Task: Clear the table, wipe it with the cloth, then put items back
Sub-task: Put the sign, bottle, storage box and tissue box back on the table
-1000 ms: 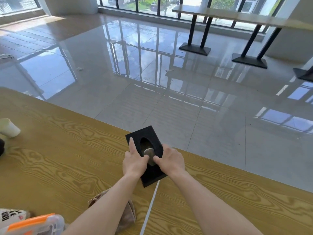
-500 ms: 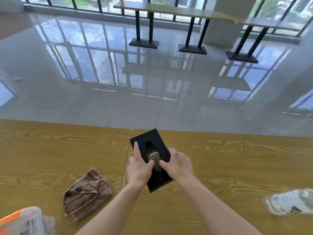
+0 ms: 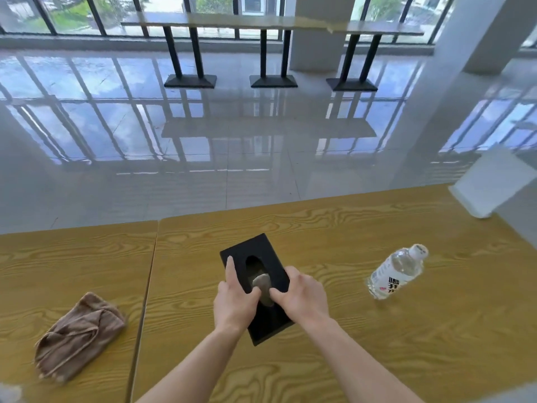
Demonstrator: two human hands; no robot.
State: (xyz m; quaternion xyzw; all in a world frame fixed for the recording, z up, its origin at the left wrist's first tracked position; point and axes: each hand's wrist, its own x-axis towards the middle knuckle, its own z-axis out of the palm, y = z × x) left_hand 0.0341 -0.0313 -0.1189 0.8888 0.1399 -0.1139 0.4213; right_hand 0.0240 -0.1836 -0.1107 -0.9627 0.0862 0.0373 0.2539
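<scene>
A black tissue box [image 3: 261, 251] with an oval opening and a grey tissue poking out is over the wooden table [image 3: 334, 234]. My left hand [image 3: 234, 303] grips its left side, forefinger stretched along the top. My right hand [image 3: 302, 298] grips its right side. Whether the box touches the table I cannot tell. A crumpled brown cloth [image 3: 77, 335] lies on the table to the left, apart from my hands. A clear plastic water bottle [image 3: 396, 271] with a white label lies on its side to the right of the box.
A seam [image 3: 145, 286] runs between two tabletops left of the box. A white box-like object [image 3: 491, 181] stands at the table's far right edge. Beyond the far edge is glossy tiled floor, with a long bar table [image 3: 261, 21] by the windows.
Both hands have carried the tissue box to the right across the seam onto the right-hand tabletop. The cloth now lies far left and the water bottle has come into view.
</scene>
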